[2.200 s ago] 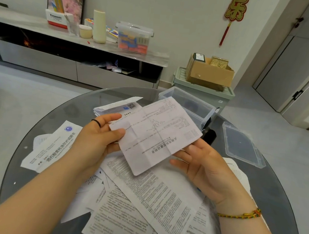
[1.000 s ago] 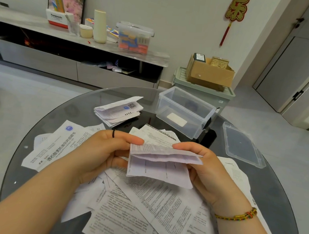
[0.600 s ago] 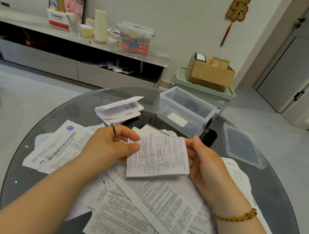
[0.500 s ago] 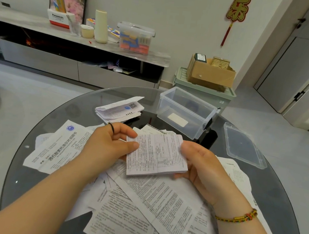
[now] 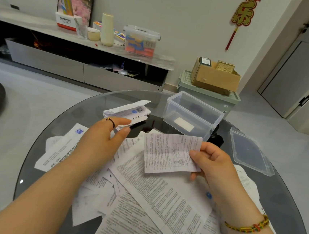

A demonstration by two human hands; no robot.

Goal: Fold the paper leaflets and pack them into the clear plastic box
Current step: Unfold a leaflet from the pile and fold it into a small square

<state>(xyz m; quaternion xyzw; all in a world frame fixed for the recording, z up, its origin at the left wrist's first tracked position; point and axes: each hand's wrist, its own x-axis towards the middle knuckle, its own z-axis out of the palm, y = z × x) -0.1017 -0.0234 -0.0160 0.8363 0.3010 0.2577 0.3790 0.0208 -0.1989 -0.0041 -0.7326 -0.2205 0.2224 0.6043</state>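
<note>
The right hand [image 5: 216, 166] held one folded leaflet [image 5: 171, 153] in the air, just in front of the clear plastic box [image 5: 198, 102] on the side of the person. Its fingers [image 5: 195, 155] were clamped on the right edge of the leaflet, the thumb on the printed face and the other fingers behind. The left hand [image 5: 100, 141] held nothing. Its fingers [image 5: 123, 121] were straight and a little apart, and they pointed at the stack of folded leaflets [image 5: 129, 110] which lay to the left of the box. Whether they touched the stack, I could not tell. The box stood open on the round glass desk [image 5: 86, 110], with a small white rectangle [image 5: 184, 124] at its bottom. To the right of the box lay its lid [image 5: 250, 152], flat on the desk. Many loose unfolded sheets [image 5: 160, 202] were spread in front of the box, under both hands.
</note>
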